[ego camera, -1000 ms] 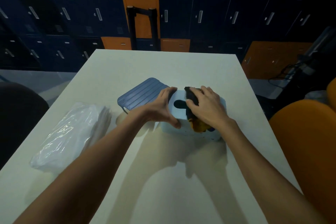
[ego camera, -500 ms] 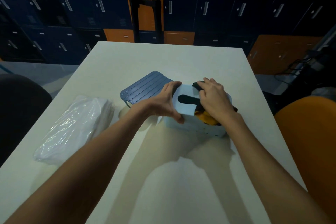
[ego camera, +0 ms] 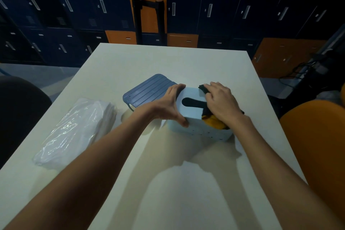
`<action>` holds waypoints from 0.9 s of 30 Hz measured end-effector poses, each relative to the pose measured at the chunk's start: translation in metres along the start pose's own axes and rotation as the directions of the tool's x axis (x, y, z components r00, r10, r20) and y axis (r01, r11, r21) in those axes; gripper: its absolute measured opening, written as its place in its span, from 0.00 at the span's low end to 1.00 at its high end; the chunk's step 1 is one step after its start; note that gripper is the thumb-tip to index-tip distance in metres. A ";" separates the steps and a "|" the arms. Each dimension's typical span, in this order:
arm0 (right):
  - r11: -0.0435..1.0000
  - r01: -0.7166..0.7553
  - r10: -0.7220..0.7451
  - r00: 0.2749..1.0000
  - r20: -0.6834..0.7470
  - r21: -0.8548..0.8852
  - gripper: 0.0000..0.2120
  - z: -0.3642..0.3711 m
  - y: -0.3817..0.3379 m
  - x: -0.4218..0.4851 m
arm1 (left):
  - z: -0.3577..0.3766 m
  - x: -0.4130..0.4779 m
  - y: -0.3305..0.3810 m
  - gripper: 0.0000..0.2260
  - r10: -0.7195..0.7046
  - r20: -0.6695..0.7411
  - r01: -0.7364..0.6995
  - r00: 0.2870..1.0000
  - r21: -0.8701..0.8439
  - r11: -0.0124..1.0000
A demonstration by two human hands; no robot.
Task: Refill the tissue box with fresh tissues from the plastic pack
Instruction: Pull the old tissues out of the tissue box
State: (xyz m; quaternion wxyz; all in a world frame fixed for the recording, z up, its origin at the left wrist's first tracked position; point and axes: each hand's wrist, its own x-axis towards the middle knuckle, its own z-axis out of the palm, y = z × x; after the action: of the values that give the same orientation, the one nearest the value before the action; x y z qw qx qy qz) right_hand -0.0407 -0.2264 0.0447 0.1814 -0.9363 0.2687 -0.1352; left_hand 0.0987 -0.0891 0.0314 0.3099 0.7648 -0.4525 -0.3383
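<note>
At the left edge of the white table (ego camera: 186, 61), the plastic pack (ego camera: 74, 130) of white tissues is lying flat, well apart from both hands. Further right, a dark blue ribbed lid (ego camera: 149, 89) is resting on the table just beside the pale blue tissue box (ego camera: 192, 110). The left arm is reaching forward across the table, and the left hand (ego camera: 168, 106) is gripping the box's left end, thumb curling round the near corner and fingers wrapping over the far edge. The box's top is showing a long dark slot. The right hand (ego camera: 222, 102) is lying palm down over the box's right part, fingers bent and pressing on a black and orange thing (ego camera: 212, 119) that is sitting in the box; I cannot tell whether it is gripping it. An orange chair (ego camera: 317, 136) is standing at the right.
</note>
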 end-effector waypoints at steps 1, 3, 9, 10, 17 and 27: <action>0.999 -0.005 0.004 1.000 -0.009 -0.054 0.17 0.006 -0.007 0.003 | 0.001 0.000 0.000 0.53 0.001 0.000 -0.001 1.000 -0.002 1.000; 0.996 0.059 -0.057 0.998 0.030 -0.066 0.19 0.015 -0.020 0.003 | 0.001 0.001 -0.002 0.54 0.004 0.001 -0.004 1.000 -0.009 1.000; 0.971 0.184 -0.200 0.975 0.097 0.151 0.17 0.006 -0.015 -0.005 | 0.007 -0.003 -0.008 0.57 -0.004 -0.047 -0.004 0.999 -0.157 0.988; 0.978 0.152 -0.163 0.985 0.064 0.142 0.17 0.005 -0.015 -0.003 | 0.007 -0.003 -0.009 0.57 0.000 -0.055 -0.011 0.998 -0.191 0.981; 0.989 0.145 -0.146 0.988 0.056 0.026 0.17 0.018 -0.039 0.007 | 0.011 -0.002 -0.015 0.58 0.017 -0.069 -0.036 0.997 -0.281 0.959; 0.968 0.243 -0.250 0.958 0.139 0.065 0.18 0.014 -0.034 0.012 | 0.010 -0.001 -0.016 0.54 0.042 -0.062 -0.059 0.997 -0.317 0.947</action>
State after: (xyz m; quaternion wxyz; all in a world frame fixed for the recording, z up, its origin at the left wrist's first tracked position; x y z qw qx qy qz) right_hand -0.0109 -0.2024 0.0484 0.2044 -0.9653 0.1327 -0.0939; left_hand 0.0979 -0.0837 0.0134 0.4500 0.7018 -0.4027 -0.3779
